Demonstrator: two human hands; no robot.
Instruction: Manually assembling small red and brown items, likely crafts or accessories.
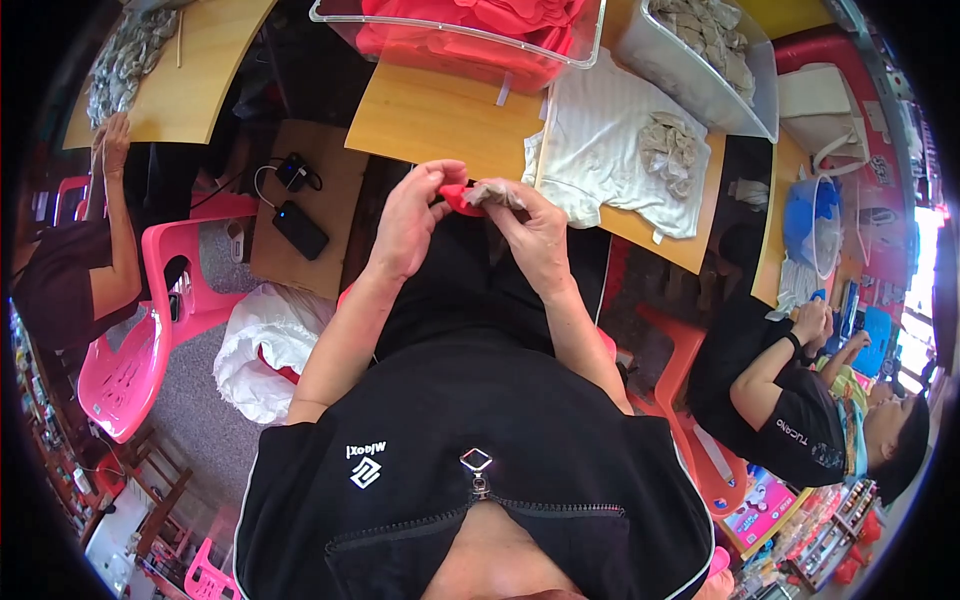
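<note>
I register the wooden table (430,115) as the largest carrier: a smooth, pale-brown top with a straight near edge. At its far edge sits a clear plastic bin (585,45), rectangular and rigid, filled with soft red fabric. At the far right corner stands a second translucent bin (690,85) holding crumpled grey-beige pieces. On the table's right half, against the near edge, lies a white ribbed cloth (600,140), flat and finely striped, with one wrinkled beige rosette (668,150) resting on it.

Beyond the table's left edge I note a pink moulded plastic chair (130,360) and a bunched white plastic bag (265,345) on the floor.

Just in front of the near edge, over the lap, both hands meet. The left hand (412,220) is curled, thumb and fingers pinched on a small red fabric piece (458,197). The right hand (532,232) is likewise closed, fingertips gripping a crumpled grey-beige fabric piece (495,190) that touches the red one.
</note>
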